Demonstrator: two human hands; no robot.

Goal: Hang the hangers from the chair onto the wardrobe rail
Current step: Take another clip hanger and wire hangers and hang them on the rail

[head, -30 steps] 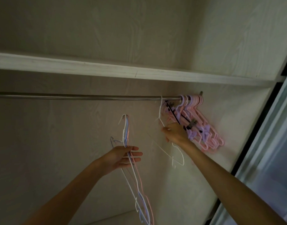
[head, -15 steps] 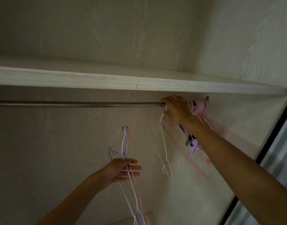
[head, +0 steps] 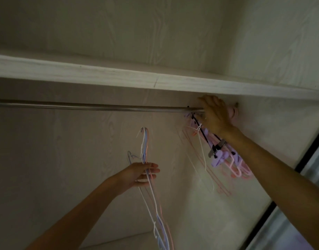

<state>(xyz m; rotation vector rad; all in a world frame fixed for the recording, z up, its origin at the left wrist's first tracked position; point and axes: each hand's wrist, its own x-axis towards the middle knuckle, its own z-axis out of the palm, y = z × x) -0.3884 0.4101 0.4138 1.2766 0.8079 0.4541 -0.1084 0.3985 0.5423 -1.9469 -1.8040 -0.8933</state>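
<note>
**Hanging the hangers, one bunch to go**

While the left hand (head: 143, 175) waits low at about 7 o'clock, it grips a bunch of thin hangers (head: 146, 154), three or four, hard to count. Further up at 2 o'clock, the right hand (head: 216, 114) rests on the rail (head: 101, 107) over the hung hangers (head: 227, 156); I cannot tell if it grips anything. Those make one thick clump, too many to count. One rail, one shelf (head: 119, 76) above. Next, I think, a hanger must pass across and hook on
</note>
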